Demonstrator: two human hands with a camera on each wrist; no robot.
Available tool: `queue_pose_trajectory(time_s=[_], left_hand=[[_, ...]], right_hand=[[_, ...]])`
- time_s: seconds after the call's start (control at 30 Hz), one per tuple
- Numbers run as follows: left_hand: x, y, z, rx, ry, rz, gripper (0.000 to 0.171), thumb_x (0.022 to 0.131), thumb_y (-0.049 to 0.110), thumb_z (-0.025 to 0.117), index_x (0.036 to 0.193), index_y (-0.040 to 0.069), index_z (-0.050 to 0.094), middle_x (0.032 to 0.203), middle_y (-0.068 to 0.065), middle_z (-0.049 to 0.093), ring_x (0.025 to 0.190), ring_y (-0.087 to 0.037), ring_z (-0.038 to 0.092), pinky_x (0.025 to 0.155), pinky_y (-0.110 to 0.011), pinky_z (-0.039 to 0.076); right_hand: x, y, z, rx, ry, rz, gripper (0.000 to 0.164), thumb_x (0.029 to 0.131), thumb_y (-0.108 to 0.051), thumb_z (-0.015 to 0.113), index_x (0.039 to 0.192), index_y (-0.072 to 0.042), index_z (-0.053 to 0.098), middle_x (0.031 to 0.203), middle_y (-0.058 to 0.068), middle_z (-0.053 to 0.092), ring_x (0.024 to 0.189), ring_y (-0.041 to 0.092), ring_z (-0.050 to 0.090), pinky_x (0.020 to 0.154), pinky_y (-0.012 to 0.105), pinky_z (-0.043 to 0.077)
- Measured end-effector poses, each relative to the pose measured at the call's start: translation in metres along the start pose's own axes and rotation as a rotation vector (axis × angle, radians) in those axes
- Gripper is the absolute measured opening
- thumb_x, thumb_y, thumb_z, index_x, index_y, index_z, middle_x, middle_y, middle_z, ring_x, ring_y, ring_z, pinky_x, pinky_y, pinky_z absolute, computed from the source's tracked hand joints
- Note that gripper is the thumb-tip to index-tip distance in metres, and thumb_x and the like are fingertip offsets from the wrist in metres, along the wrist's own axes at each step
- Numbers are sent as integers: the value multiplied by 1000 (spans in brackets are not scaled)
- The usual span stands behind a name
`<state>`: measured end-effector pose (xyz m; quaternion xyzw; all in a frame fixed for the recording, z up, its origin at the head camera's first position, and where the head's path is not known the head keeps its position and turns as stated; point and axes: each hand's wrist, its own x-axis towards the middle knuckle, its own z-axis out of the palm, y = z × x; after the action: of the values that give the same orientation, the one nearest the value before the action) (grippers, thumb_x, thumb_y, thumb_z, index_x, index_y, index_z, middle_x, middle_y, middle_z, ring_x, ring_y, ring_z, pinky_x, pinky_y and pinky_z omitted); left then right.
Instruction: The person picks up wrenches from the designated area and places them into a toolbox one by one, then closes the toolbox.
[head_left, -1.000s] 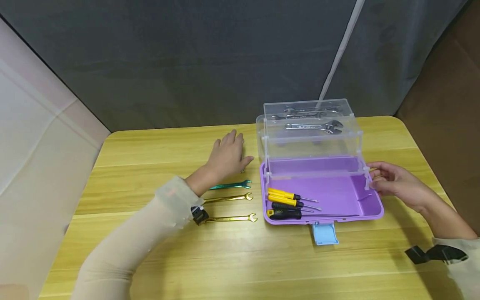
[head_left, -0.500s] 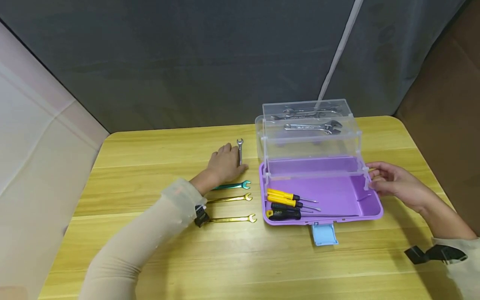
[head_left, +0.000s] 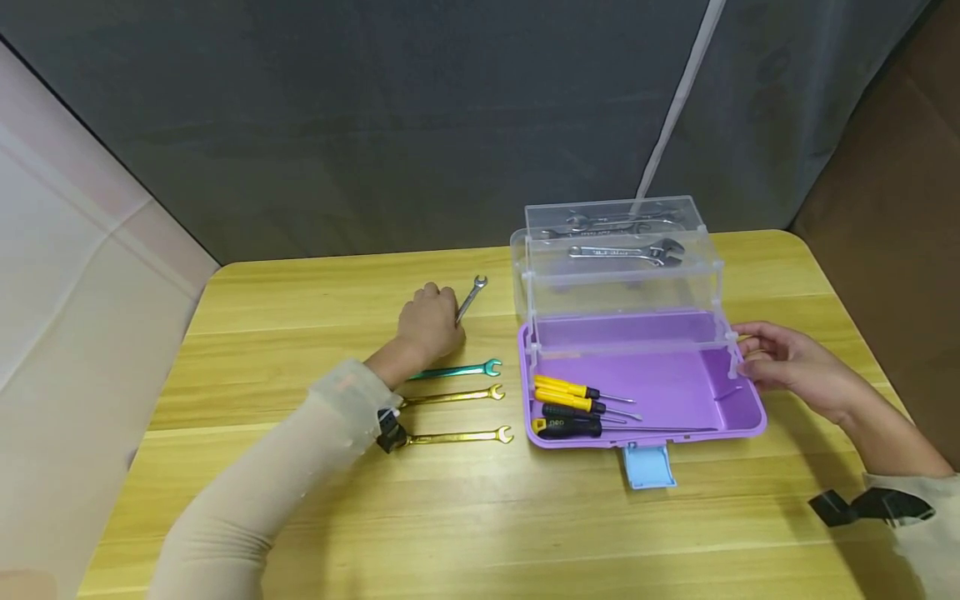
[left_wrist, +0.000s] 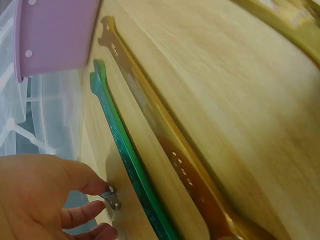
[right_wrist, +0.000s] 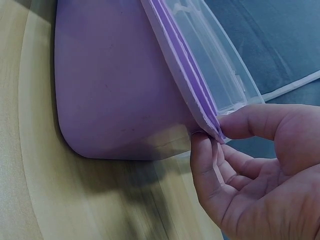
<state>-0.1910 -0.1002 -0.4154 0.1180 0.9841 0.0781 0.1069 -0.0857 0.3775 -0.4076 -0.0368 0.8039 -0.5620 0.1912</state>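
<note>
My left hand (head_left: 431, 323) pinches a small silver wrench (head_left: 472, 297) between thumb and fingers, one open end pointing up and to the right. In the left wrist view the wrench's other end shows at the fingertips. Just below that hand lie a green wrench (head_left: 468, 369) and a gold wrench (head_left: 465, 396), with a second gold wrench (head_left: 468, 437) nearer the front. On the far right, my right hand (head_left: 798, 367) pinches the rim of a purple toolbox (head_left: 645, 375), thumb on one side and fingers on the other, as the right wrist view shows.
Yellow-handled screwdrivers (head_left: 566, 396) and black-handled ones (head_left: 573, 427) lie in the toolbox's left part. Clear raised trays (head_left: 622, 292) behind hold an adjustable wrench (head_left: 630, 252) and other silver wrenches. A blue latch (head_left: 649, 467) hangs at the front. A dark curtain (head_left: 375, 125) stands behind the table.
My left hand has drawn back toward the front and left, and its fingers now hold the silver wrench, which has tilted from upright in view to slanting. The right hand stays put.
</note>
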Motion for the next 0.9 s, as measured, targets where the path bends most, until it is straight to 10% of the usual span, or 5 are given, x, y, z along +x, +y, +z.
queue_pose_trajectory(time_s=[0.27, 0.63, 0.9], left_hand=[[5, -2, 3, -6, -34, -123, 38, 102, 38, 60, 100, 0, 60, 97, -16, 55, 78, -28, 62, 63, -42, 56], [8, -10, -4, -75, -143, -170, 37, 107, 31, 49, 104, -3, 65, 95, -15, 58, 72, -24, 57, 58, -38, 51], [6, -16, -12, -214, -133, -158, 27, 109, 25, 43, 113, 1, 55, 92, -13, 62, 70, -24, 54, 57, -35, 43]], right_hand=[[0, 0, 0, -7, 5, -5, 47, 98, 7, 56, 140, 11, 35, 102, -2, 62, 88, 10, 64, 73, 28, 59], [0, -1, 1, 0, 8, -6, 46, 98, 8, 56, 139, 10, 37, 103, 0, 63, 89, 9, 64, 73, 29, 59], [0, 0, 0, 30, 10, -10, 40, 98, 9, 55, 128, -17, 50, 102, -1, 63, 89, 9, 64, 73, 28, 59]])
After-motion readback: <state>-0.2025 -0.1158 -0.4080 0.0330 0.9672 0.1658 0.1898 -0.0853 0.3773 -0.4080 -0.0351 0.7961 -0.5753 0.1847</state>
